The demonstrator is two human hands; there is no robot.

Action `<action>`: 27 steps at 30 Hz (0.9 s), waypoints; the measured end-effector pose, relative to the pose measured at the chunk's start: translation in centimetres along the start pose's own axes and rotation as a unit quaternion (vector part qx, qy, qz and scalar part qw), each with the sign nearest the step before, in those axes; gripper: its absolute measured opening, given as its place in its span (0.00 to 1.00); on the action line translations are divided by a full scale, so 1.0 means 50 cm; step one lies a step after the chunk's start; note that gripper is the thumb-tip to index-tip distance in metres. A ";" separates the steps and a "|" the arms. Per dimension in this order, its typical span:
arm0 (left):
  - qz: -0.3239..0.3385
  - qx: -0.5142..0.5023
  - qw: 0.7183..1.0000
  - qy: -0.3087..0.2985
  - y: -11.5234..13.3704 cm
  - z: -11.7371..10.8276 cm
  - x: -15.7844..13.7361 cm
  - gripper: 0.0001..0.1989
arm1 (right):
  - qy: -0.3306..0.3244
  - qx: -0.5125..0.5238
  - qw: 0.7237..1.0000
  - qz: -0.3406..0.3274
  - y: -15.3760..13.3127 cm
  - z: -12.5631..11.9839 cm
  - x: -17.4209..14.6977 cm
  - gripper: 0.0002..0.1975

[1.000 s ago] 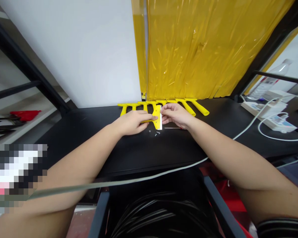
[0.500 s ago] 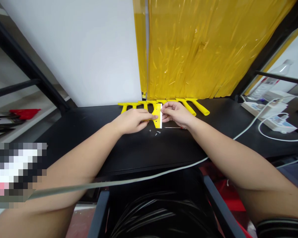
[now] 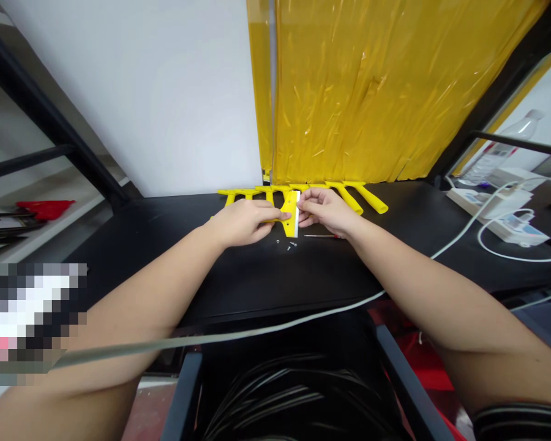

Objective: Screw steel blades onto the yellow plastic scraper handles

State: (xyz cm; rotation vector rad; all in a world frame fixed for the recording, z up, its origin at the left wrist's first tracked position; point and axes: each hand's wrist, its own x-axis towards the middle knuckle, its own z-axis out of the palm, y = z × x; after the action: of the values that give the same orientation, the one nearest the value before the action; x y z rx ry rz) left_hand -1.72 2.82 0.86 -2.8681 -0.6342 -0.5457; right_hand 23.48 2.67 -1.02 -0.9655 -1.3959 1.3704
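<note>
My left hand (image 3: 242, 224) is closed round the handle of a yellow scraper (image 3: 291, 211), its fingertips lying on the flat head. A white blade strip (image 3: 297, 225) runs along the head's right edge. At that strip, the bent fingers of my right hand (image 3: 326, 211) pinch its upper part; the exact contact is partly hidden. Just below the scraper lie several small screws and nuts (image 3: 292, 244) on the black table (image 3: 257, 282). The thin shaft of a screwdriver (image 3: 319, 236) reaches out from under my right hand, and its handle is mostly covered.
More yellow scraper bodies (image 3: 371, 199) line the table's back edge. Behind them stand a white panel (image 3: 165, 98) and yellow film (image 3: 349, 92). Power strips (image 3: 509, 223), a white cable (image 3: 459, 233) and a plastic bottle (image 3: 500, 147) are on the right. Another cable (image 3: 266, 329) crosses the front.
Almost nothing differs. The scraper head has tilted very slightly, with both hands staying at the same places on it.
</note>
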 end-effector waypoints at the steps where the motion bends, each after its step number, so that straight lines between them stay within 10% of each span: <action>1: -0.002 0.002 1.000 -0.001 0.000 0.000 0.000 0.20 | -0.003 0.002 1.000 0.000 0.002 -0.001 0.000 0.08; 27: 0.004 0.062 0.998 0.000 0.005 0.005 -0.002 0.17 | -0.075 -0.033 0.997 0.000 0.014 -0.004 0.002 0.11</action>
State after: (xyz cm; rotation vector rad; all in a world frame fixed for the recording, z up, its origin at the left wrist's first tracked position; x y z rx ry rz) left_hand -1.65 2.62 0.58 -2.7533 -0.6343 -0.4862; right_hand 23.62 2.86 -1.71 -0.9209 -1.5620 1.4281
